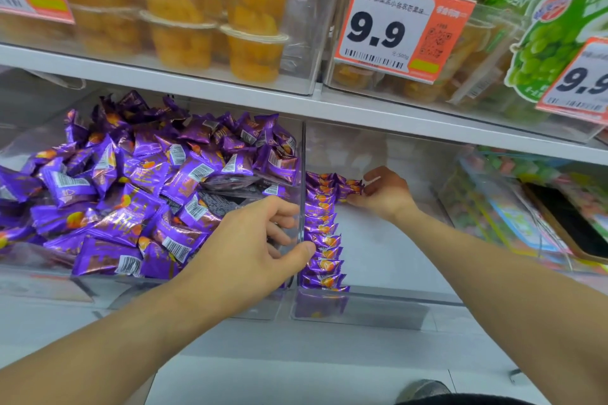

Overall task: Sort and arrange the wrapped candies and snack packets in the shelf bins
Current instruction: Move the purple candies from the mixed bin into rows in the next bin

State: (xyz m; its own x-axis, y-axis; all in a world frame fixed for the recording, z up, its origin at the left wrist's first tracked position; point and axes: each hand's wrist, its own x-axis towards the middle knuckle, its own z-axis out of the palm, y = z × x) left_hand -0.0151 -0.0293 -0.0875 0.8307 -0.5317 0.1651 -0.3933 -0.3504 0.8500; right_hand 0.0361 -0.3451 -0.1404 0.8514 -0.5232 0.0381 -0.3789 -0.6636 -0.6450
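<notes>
a white shelf (362, 115) carries clear bins. the left bin (39, 276) is heaped with loose purple packets (131, 194). the right bin (394, 302) holds a row (324, 233) of them standing along the divider (302, 174). the packets are judged light, soft and slippery; a pinch at the crimped ends is advised. the left hand (253, 246) is curled over the divider. the right hand (385, 196) pinches the row's far packets.

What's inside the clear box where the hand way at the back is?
A neat row of purple candies stands along the left wall of the right bin. The right hand pinches more at the back. The hand hides whatever lies under it.
</notes>
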